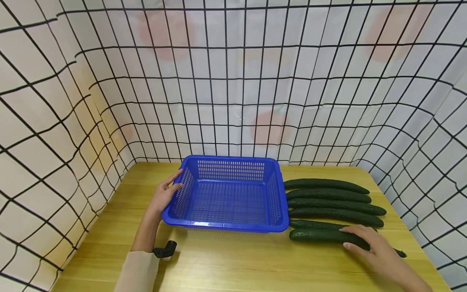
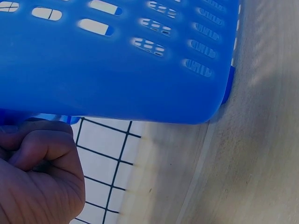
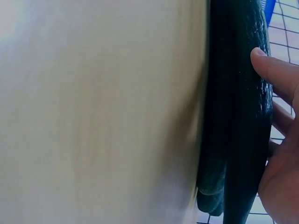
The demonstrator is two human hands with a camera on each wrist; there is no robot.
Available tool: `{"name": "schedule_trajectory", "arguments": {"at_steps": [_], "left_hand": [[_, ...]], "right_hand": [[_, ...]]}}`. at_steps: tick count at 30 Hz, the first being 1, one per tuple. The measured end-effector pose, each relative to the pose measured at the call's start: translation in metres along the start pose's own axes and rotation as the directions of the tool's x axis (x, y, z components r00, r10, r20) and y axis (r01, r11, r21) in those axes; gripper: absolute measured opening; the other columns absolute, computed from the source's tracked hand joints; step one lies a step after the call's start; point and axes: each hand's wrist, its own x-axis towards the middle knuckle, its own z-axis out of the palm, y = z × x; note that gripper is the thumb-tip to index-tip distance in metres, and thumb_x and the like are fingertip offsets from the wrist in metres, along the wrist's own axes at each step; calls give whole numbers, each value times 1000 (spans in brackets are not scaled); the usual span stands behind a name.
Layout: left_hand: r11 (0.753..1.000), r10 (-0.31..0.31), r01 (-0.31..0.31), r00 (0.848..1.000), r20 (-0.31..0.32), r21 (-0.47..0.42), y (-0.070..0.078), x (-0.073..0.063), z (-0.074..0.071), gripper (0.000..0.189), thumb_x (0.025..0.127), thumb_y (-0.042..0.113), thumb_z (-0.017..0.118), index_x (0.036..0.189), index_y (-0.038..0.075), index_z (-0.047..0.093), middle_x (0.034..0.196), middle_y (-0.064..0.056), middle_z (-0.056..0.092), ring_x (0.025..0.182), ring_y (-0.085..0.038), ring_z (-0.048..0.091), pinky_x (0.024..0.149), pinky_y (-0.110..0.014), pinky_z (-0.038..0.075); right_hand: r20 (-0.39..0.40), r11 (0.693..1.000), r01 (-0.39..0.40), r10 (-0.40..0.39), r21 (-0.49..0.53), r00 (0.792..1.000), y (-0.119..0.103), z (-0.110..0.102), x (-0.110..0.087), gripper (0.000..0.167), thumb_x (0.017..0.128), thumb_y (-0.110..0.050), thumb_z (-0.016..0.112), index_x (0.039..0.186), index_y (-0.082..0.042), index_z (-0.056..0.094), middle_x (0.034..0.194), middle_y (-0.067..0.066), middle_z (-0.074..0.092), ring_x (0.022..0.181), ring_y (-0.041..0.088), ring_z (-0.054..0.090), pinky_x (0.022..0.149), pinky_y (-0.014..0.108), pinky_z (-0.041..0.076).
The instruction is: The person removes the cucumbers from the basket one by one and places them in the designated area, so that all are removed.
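Note:
A blue plastic basket (image 1: pixel 226 224) with slotted walls stands on the table, nothing inside it. My left hand (image 1: pixel 162 196) grips its left rim; in the left wrist view the fingers of that hand (image 2: pixel 42 172) are curled at the rim below the basket wall (image 2: pixel 117 79). To the basket's right, several long dark green cucumbers (image 1: pixel 335 207) lie side by side. Around the nearest cucumber (image 1: pixel 317 235), toward its right end, my right hand (image 1: pixel 372 245) has its thumb on one side and fingers on the other. The right wrist view shows the thumb against the cucumber (image 3: pixel 247 116), other fingers partly hidden.
Under everything is a yellowish wooden table (image 1: pixel 237 263). A black grid mesh (image 1: pixel 226 77) backed by pale sheeting encloses the back and both sides. A black strap fitting (image 1: pixel 166 249) sits at my left wrist.

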Motion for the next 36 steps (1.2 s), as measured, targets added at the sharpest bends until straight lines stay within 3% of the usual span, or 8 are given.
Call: {"name": "schedule_trajectory", "arguments": {"at_steps": [5,8,13,17,26,31,36], "left_hand": [[1000,-4,4,1000,-4,9,1,-1,0,56,105,22,57,158,34,43,165,-15,34,98,-24,64,73,-31,59],[1000,-7,7,1000,-2,4,1,-1,1,56,105,22,57,157,35,43,163,-16,36,97,-24,65,72,-31,59],[1000,-12,12,1000,7,-8,2,-3,1,56,105,23,57,158,34,43,162,-17,38,92,-23,66,71,-31,60],[1000,-20,20,1000,9,-22,3,-3,2,56,104,22,57,158,34,43,160,-18,39,90,-21,67,71,-31,61],[1000,3,-3,1000,2,8,4,-3,3,56,104,22,57,158,32,44,164,-14,35,101,-25,64,74,-30,60],[1000,6,-6,1000,12,13,3,-4,2,55,105,24,57,158,34,43,169,-8,28,119,-31,57,80,-31,58],[1000,7,-7,1000,19,4,0,-4,2,55,107,31,54,160,35,38,168,-11,30,119,-32,58,82,-33,59]], "right_hand": [[7,1000,-14,14,-2,1000,1,2,6,34,95,-34,74,128,-35,66,124,-8,65,113,7,53,86,49,54],[-14,1000,11,-11,-11,1000,2,5,10,34,94,-32,75,127,-35,67,124,-9,64,114,17,51,87,48,52],[-71,995,94,-97,-45,993,6,11,11,37,87,-24,83,120,-35,70,121,-10,62,112,13,46,86,28,43],[-90,991,122,-127,-60,988,8,13,11,41,82,-22,87,117,-36,71,119,-10,61,111,10,45,85,25,42],[-75,988,125,-132,-94,988,8,12,13,41,81,-25,88,116,-36,71,120,-9,60,110,18,48,84,34,46],[-61,992,93,-98,-81,993,2,10,13,34,85,-26,84,117,-32,72,120,-7,62,109,21,50,82,43,50],[-29,997,55,-56,-46,998,-6,6,16,27,93,-28,77,120,-25,71,121,-1,63,112,27,52,85,55,50]]}}
